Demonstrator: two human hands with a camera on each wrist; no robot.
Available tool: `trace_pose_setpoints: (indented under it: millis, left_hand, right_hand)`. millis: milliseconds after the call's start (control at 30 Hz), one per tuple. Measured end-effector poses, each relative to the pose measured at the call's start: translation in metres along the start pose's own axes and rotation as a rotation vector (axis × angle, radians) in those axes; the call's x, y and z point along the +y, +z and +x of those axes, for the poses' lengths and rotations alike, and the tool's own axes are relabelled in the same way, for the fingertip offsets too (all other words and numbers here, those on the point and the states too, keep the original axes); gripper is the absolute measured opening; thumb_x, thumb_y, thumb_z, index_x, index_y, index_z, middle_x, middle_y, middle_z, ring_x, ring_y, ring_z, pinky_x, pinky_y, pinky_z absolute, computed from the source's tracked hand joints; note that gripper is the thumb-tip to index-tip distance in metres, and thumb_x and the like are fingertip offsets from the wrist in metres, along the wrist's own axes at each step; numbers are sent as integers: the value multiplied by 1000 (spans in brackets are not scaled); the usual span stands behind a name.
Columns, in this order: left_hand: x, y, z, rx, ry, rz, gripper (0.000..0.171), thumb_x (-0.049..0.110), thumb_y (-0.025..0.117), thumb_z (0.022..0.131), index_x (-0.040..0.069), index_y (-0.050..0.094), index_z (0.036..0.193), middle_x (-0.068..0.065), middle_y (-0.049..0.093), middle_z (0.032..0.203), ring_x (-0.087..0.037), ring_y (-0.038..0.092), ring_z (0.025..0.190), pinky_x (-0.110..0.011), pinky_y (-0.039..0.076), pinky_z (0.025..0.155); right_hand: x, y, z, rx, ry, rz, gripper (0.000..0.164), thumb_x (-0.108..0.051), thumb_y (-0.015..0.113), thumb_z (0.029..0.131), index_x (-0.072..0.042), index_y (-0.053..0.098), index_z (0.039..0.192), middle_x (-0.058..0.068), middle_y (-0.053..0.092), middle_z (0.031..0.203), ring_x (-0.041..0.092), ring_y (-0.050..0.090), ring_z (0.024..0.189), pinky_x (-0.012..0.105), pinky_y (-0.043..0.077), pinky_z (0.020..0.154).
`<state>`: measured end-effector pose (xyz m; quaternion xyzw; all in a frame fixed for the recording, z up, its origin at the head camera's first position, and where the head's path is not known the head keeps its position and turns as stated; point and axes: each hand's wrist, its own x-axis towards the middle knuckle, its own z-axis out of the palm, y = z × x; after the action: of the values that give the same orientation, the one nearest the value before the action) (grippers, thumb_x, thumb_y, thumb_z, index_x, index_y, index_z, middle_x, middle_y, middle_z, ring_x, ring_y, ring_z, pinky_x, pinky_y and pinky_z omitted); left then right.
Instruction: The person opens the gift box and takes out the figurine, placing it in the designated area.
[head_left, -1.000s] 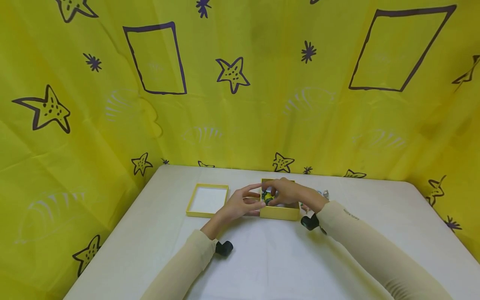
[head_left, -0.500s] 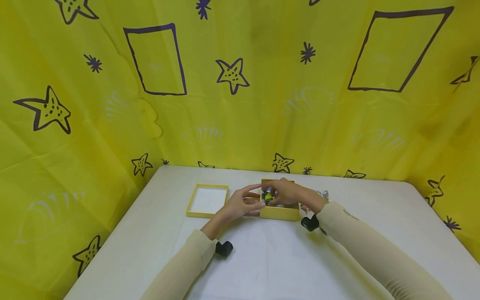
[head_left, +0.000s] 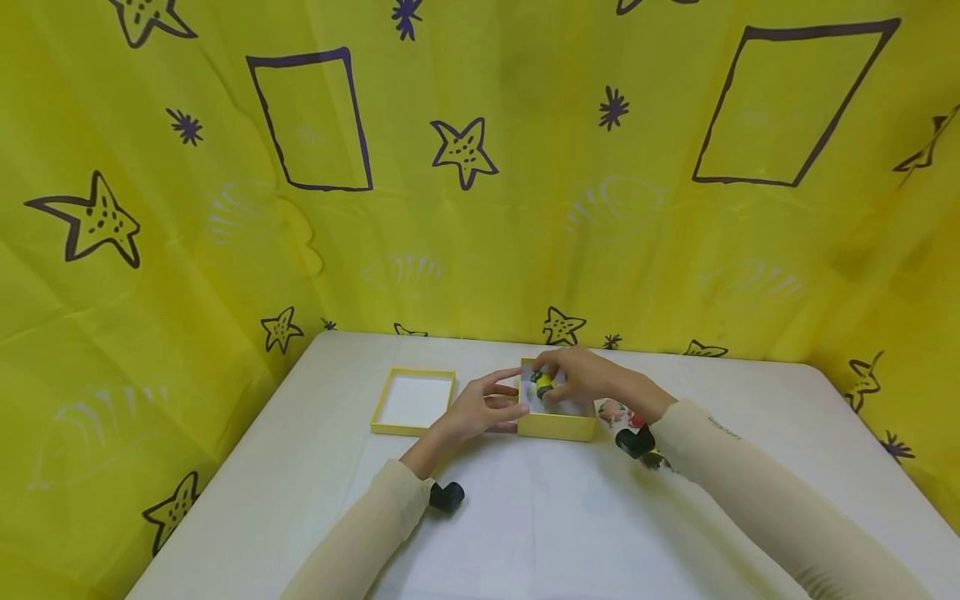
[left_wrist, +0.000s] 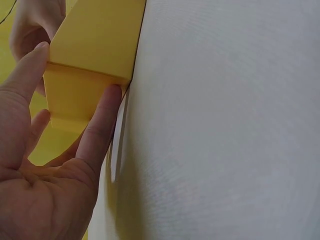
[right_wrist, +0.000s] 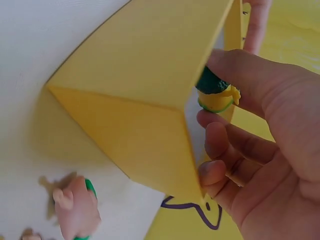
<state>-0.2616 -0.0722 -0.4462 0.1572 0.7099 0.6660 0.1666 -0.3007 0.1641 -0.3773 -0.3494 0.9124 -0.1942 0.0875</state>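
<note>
In the head view a yellow box (head_left: 557, 427) with a pale inside stands open-topped on the white table. My right hand (head_left: 581, 375) reaches into it from the right and pinches a small yellow and dark green toy figurine (head_left: 543, 385) between thumb and fingers. The right wrist view shows the figurine (right_wrist: 215, 95) partly hidden by the thumb and the box wall. My left hand (head_left: 480, 407) touches the left side of the box with spread, fairly straight fingers. In the left wrist view its fingertips rest against the box's side wall (left_wrist: 72, 95).
A shallow yellow-rimmed lid (head_left: 414, 432) lies left of the box, white inside facing up. Right of the box a pink figurine (right_wrist: 77, 207) lies on the table (head_left: 510, 517), with a red thing (head_left: 637, 422) beside it. A yellow patterned curtain (head_left: 450, 233) hangs behind the table.
My right hand has shifted slightly right and up with the figurine, which now shows more. Pink and red things right of the box show more clearly. The left hand stays at the box.
</note>
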Motion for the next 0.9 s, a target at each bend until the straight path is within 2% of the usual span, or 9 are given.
trace_pose_setpoints:
  millis: [100,267,400,533,733,900]
  left_hand:
    - [0,0,0,0,-9,1,73,12,78,93,18,44,157,-23,54,141,-30,65,119,-41,62,85]
    - [1,0,0,1,-16,4,74,12,78,93,18,43,158,-22,53,141,-31,65,119,-41,62,85]
    - [0,1,-1,2,-17,2,75,12,78,93,17,42,158,-22,53,141,-30,65,119,-40,63,84]
    - [1,1,-1,1,-25,7,76,13,79,92,18,42,158,-21,53,141,-30,65,119,-40,63,84]
    - [2,1,-1,23,-32,28,73,16,81,91,25,47,155,-19,54,140,-30,64,120,-39,63,84]
    - [0,1,0,11,-17,16,73,12,79,93,22,45,156,-22,53,141,-32,64,120,-40,62,85]
  right_hand:
    - [-2,-6,-5,8,-3,4,49,-19,83,89,-5,65,132,9,73,111,30,66,100,44,57,86]
    - [-8,-18,-15,33,-23,32,48,-19,83,88,-5,65,131,12,73,111,22,62,81,32,57,72]
    - [-7,-24,-24,66,-57,53,48,-18,83,88,-5,64,129,15,73,112,17,56,70,28,54,63]
    - [-4,-29,-32,109,-84,51,48,-20,83,88,-6,64,130,14,73,111,15,53,66,27,50,59]
    - [0,-38,-43,193,-115,50,47,-20,83,89,-4,65,130,15,73,110,16,52,67,27,48,58]
    - [4,-43,-56,250,-98,38,49,-18,85,87,-4,66,129,14,74,109,13,51,65,26,45,55]
